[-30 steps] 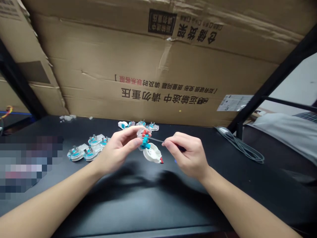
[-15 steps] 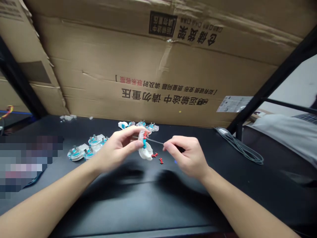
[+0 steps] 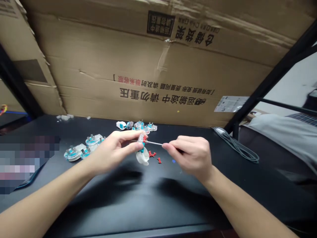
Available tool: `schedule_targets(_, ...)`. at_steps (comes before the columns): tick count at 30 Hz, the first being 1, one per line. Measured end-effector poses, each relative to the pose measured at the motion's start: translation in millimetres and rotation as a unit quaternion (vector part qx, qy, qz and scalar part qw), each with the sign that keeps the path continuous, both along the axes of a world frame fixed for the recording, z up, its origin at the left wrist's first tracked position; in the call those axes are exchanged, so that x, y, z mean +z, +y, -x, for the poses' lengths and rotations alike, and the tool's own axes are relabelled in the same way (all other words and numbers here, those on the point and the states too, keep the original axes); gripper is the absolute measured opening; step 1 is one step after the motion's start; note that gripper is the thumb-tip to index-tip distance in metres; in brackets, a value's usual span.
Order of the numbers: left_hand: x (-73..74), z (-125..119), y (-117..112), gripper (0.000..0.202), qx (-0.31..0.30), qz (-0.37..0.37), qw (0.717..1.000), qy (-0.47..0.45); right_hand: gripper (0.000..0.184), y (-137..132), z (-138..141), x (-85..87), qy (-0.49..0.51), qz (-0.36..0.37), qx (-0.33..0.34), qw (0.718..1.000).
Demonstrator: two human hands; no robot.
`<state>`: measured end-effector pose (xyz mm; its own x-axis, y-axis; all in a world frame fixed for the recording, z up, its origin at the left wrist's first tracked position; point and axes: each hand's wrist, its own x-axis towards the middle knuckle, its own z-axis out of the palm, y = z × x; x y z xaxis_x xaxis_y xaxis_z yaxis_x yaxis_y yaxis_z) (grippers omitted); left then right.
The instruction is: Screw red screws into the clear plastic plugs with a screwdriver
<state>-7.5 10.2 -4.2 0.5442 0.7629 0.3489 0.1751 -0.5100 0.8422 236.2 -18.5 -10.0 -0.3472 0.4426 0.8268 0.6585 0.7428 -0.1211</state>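
Note:
Between its thumb and fingers, my left hand (image 3: 112, 150) grips a plug part (image 3: 143, 156) made of white, teal and clear plastic. A small red piece (image 3: 145, 138) sits at its upper side. My right hand (image 3: 189, 155) is closed round a thin metal rod (image 3: 155, 143), perhaps a screwdriver shaft; any handle is hidden in the fist. The rod points left and its near end meets the plug part by the red piece; exact contact cannot be made out. Just behind the plug part, on the black table, lie loose red pieces (image 3: 159, 160).
Several plug parts with metal prongs (image 3: 75, 152) lie left of my left hand, with another group (image 3: 140, 125) at the back. A coiled grey cable (image 3: 237, 145) rests at right. Cardboard (image 3: 136, 59) stands behind, a black frame bar (image 3: 267, 79) at right.
The plug part has turned slightly and dropped a little in my left hand. My right fist has rolled, and the rod lies straighter toward the red piece. The whole view has shifted slightly.

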Motion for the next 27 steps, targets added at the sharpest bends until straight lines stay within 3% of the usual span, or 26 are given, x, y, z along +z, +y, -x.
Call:
schedule_targets(2, -4.7, -4.5, 1.0, 0.031, -0.001, 0.056, 0.998, -0.025, 0.028, -0.8, -3.3, 1.2, -0.048, -0.085, -0.025, 0.995)
schedule_targets(4, -8.2, -8.0, 2.3, 0.033, -0.008, 0.097, 0.993, -0.059, 0.015, -0.2, -4.2, 2.5, -0.016, -0.095, -0.023, 0.995)
schedule_targets(6, -9.4, -10.0, 2.9, 0.032, -0.006, 0.102, 0.991, -0.091, 0.004, 1.4, -3.3, 3.9, 0.091, -0.022, 0.001, 0.996)
schedule_targets(9, -7.3, -9.2, 1.6, 0.029, 0.016, 0.056, 0.994, -0.096, 0.007, 4.9, -2.2, 5.2, 0.244, 0.121, 0.058, 0.960)
schedule_targets(11, -5.3, -6.6, 0.5, 0.030, 0.032, 0.014, 0.996, -0.087, 0.007, 7.0, -3.1, 5.0, 0.270, 0.197, 0.094, 0.938)
schedule_targets(14, -4.2, -1.8, 0.5, 0.035, 0.052, -0.044, 0.995, -0.074, 0.013, 8.6, -6.0, 3.6, 0.235, 0.275, 0.110, 0.926)
schedule_targets(17, -4.7, 0.7, 1.6, 0.036, 0.053, -0.067, 0.995, -0.056, 0.017, 8.2, -9.1, 3.2, 0.220, 0.247, 0.113, 0.937)
schedule_targets(24, -7.5, -4.1, -1.7, 0.030, 0.032, -0.032, 0.996, -0.081, 0.036, 6.4, -14.5, 8.0, 0.203, 0.144, 0.144, 0.958)
schedule_targets(27, -9.1, -4.9, -2.4, 0.034, 0.042, -0.032, 0.995, -0.089, 0.033, 7.8, -15.4, 5.9, 0.192, 0.153, 0.130, 0.961)
